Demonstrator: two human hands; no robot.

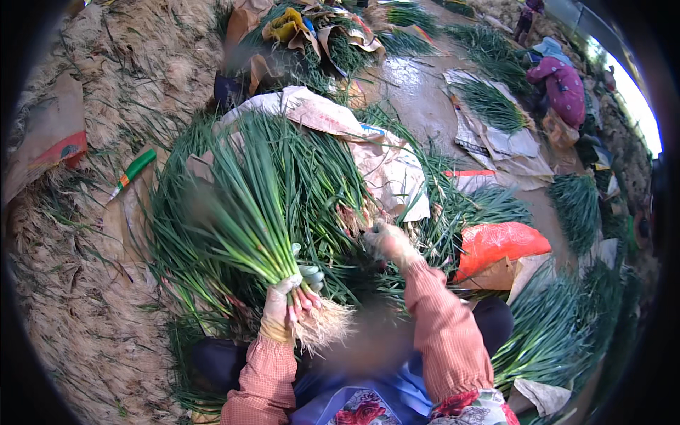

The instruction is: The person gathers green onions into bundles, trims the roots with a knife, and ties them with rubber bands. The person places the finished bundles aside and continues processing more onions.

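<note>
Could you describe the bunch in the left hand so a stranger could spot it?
Start with the big pile of green onions near the middle. At its near side, the left hand grips a bunch, its leaves fanning forward. Unlike the onions lying around it, it is held up, with pinkish bulbs and shaggy pale roots.

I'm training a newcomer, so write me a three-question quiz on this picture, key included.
1. Which hand grips the bunch of green onions?
2. Choose one: the green-handled tool lies (a) left of the bunch, (b) right of the bunch, (c) in the right hand.
3. True or false: the bunch has had its roots cut off.

Key:
1. The left hand.
2. a.
3. False; long, pale roots hang from it.
</note>
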